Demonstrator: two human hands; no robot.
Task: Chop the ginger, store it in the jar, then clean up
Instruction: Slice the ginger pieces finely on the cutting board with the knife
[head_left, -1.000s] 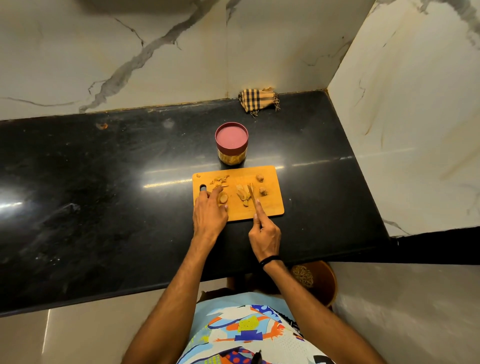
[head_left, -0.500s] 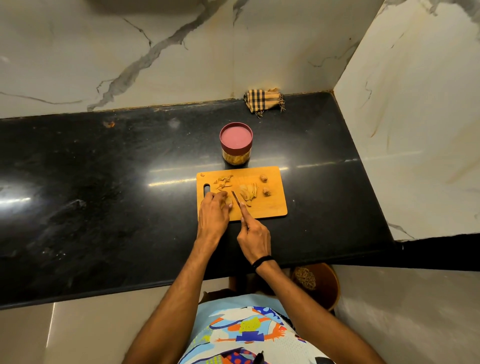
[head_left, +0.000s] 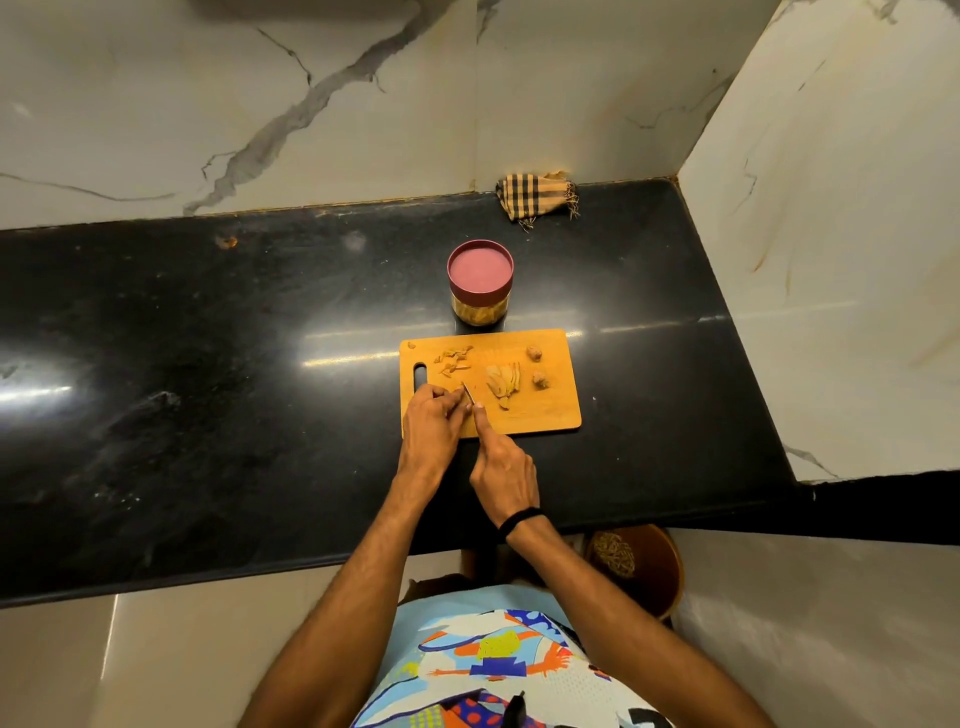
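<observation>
Black stone worktop (head_left: 208, 364) against marbled walls, and the chopping is well under way. On the cutting board (head_left: 550, 415) a fan of sliced ginger (head_left: 503, 382) lies mid-board, small chopped bits (head_left: 453, 359) sit toward the far left corner, and two whole knobs (head_left: 540, 379) wait at the right, uncut. So there is plenty left: more cutting, then the jar (head_left: 480, 283), which stands just behind the board with its red lid on, and the clean-up after that. A checked cloth (head_left: 535, 200) sits back in the corner, untouched.

Now the hands. The left hand (head_left: 428, 423) is down on the board's near left, fingers curled in a claw, apparently pinning a ginger piece, though the piece itself is hidden beneath them. The right hand (head_left: 506, 470) grips the knife (head_left: 468, 395), fingers wrapped round the handle and index finger laid forward along it, blade tip angled in right beside the left fingertips. Close work, that.
</observation>
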